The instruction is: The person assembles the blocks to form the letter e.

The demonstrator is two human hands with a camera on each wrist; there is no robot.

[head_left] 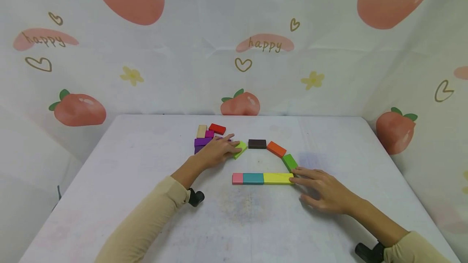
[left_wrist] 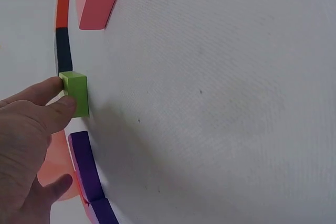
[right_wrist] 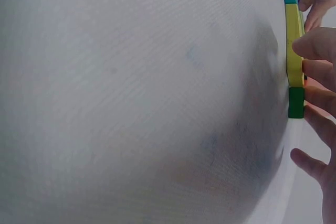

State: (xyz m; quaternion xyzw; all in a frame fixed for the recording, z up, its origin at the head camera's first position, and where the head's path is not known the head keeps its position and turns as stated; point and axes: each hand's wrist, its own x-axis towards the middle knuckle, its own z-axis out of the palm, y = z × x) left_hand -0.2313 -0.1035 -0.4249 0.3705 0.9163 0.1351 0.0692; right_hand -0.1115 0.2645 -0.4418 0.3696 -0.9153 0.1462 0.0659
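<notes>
My left hand (head_left: 218, 152) pinches a lime green block (left_wrist: 80, 97) between thumb and finger, just left of a black block (head_left: 257, 144). From the black block, an orange block (head_left: 276, 149) and a green block (head_left: 290, 162) curve down to the right. Below them lies a straight row: a pink block (head_left: 237, 178), a teal block (head_left: 253, 178) and a yellow block (head_left: 277, 178). With fingers spread and loosely extended, my right hand (head_left: 323, 190) rests its fingertips at the lower end of the green block and the right end of the yellow one.
Behind my left hand sits a cluster of purple blocks (head_left: 202, 142), a magenta block (head_left: 209, 134), a tan block (head_left: 201, 131) and a red block (head_left: 217, 128). The white table (head_left: 146, 153) ends at a fruit-printed backdrop (head_left: 183, 72).
</notes>
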